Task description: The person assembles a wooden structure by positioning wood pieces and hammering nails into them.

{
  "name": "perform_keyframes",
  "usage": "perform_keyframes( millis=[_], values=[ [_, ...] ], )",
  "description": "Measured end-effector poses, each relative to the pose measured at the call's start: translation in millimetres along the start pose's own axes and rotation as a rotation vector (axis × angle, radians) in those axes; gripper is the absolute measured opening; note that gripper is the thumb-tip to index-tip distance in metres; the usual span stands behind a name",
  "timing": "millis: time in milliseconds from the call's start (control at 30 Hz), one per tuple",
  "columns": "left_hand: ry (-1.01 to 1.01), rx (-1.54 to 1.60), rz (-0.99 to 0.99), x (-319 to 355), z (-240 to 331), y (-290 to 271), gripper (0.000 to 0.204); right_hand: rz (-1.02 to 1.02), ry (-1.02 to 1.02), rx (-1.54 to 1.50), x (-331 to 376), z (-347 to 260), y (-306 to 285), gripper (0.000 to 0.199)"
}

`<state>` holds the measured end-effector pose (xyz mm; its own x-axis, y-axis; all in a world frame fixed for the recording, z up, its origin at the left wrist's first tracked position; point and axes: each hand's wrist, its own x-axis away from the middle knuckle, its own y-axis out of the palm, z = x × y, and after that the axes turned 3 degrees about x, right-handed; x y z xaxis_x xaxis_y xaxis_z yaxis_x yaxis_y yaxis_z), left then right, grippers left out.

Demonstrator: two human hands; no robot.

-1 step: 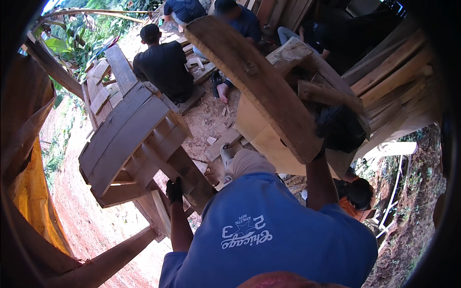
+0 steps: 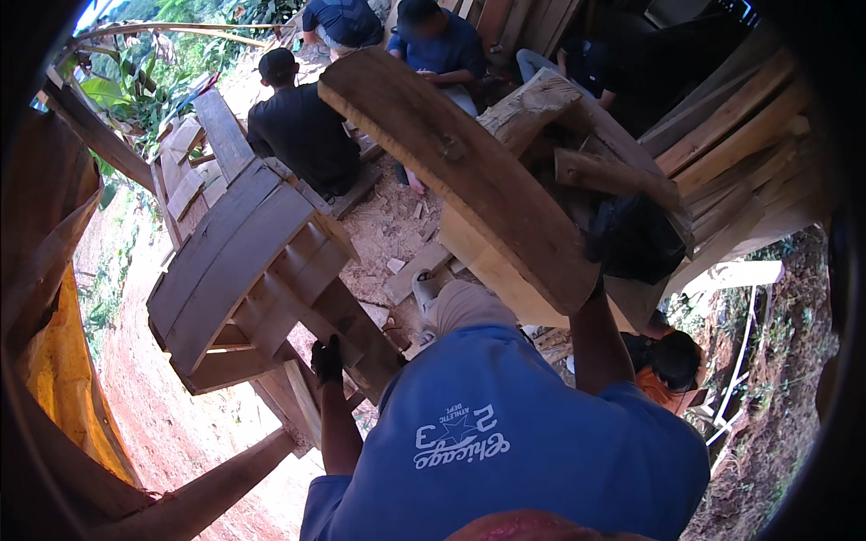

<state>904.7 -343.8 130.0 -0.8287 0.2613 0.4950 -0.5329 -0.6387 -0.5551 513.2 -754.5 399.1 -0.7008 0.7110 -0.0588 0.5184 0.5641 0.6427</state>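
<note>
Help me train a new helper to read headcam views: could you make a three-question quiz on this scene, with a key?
1. True or false: the person's left hand wears a dark glove.

2. Which of the person's own hands is at the near end of the thick plank?
a) left
b) right
c) neither

3. Fill the gap: in the picture, the curved-board wooden frame is mainly to the ____ of the thick plank.

Key:
1. True.
2. b, the right hand, partly hidden by the plank.
3. left.
</note>
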Motion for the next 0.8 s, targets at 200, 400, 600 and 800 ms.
perform_keyframes(
  millis=[200, 400, 600, 800],
  values=[
    [-0.038, -0.091, -0.047, -5.5, 3.3, 2.4, 0.075, -0.225, 0.192, -0.083, 21.7, 33.8, -3.1, 0.050],
    [-0.148, -0.007, 0.073, 2.1, 2.1, -18.4, 0.089, -0.506, -0.216, 0.170, 8.6, 51.3, 23.3, 0.063],
    [0.251, -0.129, 0.260, 76.0, 116.5, -30.9, 0.073, -0.110, 0.355, 0.302, 37.8, 18.3, 51.4, 0.082],
    [1.158, -2.413, 0.953, 53.7, 147.4, -54.1, 0.065, -0.444, 0.528, 0.530, 9.0, 13.9, 34.8, 0.081]
  ],
)
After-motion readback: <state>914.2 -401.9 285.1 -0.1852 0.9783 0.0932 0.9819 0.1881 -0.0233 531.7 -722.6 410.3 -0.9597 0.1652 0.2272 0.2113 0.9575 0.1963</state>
